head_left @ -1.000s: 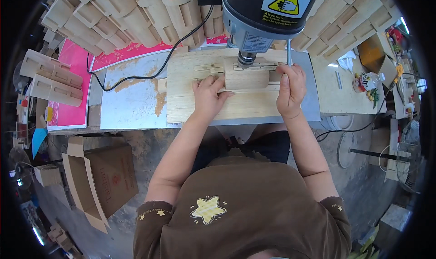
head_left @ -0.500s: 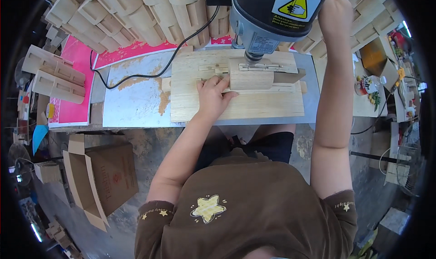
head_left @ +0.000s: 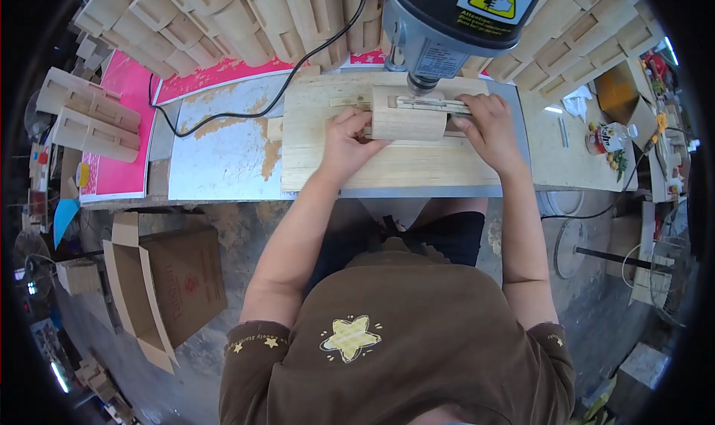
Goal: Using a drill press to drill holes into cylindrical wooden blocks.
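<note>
A pale wooden cylinder (head_left: 410, 122) with a slot along its top lies sideways on a flat wooden board (head_left: 313, 173), beneath the drill press (head_left: 428, 23). The bit end of the press hangs just over the slot. At the cylinder's left end, my left hand (head_left: 346, 146) is closed, its fingers and thumb against the edge. My right hand (head_left: 490, 132) grips around the right end, its fingertips by thin wooden strips (head_left: 432, 104) along the top. Its fingers partly hide that end.
Slotted wooden cylinders (head_left: 253, 19) are stacked behind the table, and two more (head_left: 93, 134) lie at left. A black cable (head_left: 279, 90) crosses the sawdust-strewn surface. A plastic bottle (head_left: 611, 138) is at right. An opened cardboard box (head_left: 182, 291) sits on the floor.
My right hand has come down from the drill press to the cylinder's right end. My left hand remains at the left end, and the cylinder has shifted slightly left.
</note>
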A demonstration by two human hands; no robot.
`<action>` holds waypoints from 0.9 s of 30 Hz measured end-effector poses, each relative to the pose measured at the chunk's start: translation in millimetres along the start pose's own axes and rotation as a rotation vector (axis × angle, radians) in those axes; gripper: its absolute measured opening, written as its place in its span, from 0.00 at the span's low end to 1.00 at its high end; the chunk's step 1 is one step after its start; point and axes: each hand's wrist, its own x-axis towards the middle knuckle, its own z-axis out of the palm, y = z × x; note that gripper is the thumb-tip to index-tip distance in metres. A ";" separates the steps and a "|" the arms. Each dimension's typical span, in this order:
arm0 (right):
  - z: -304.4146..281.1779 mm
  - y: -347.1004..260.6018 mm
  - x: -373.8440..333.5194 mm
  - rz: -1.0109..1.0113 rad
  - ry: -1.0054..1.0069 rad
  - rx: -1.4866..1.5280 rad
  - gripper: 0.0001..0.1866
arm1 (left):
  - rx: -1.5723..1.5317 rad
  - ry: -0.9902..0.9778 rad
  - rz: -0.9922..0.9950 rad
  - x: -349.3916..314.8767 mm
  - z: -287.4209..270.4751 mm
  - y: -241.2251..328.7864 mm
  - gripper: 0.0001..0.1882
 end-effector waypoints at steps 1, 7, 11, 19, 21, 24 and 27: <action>2.7 0.8 -2.6 -0.004 -0.003 0.011 0.15 | -0.088 -0.022 -0.010 -1.2 -9.6 4.4 0.22; 2.2 -8.7 -20.5 0.009 0.026 -0.011 0.18 | 0.029 0.001 0.008 -36.9 -106.2 17.1 0.16; -5.5 -30.0 -33.9 0.010 -0.009 -0.025 0.18 | -0.330 0.152 -0.523 -47.8 -152.4 51.8 0.10; -0.8 -50.3 -29.2 -0.014 -0.023 0.033 0.17 | -0.555 0.197 -0.808 -50.4 -113.2 70.5 0.14; -0.5 -50.4 -26.6 -0.017 -0.034 0.058 0.17 | -0.576 0.203 -0.822 -50.1 -111.3 71.9 0.14; -1.6 -52.1 -26.8 -0.034 -0.010 0.056 0.18 | -0.558 0.251 -0.762 -48.9 -117.4 78.7 0.12; -0.6 -57.0 -28.3 -0.040 0.006 0.027 0.18 | -0.291 0.355 -0.512 -55.7 -150.6 79.9 0.13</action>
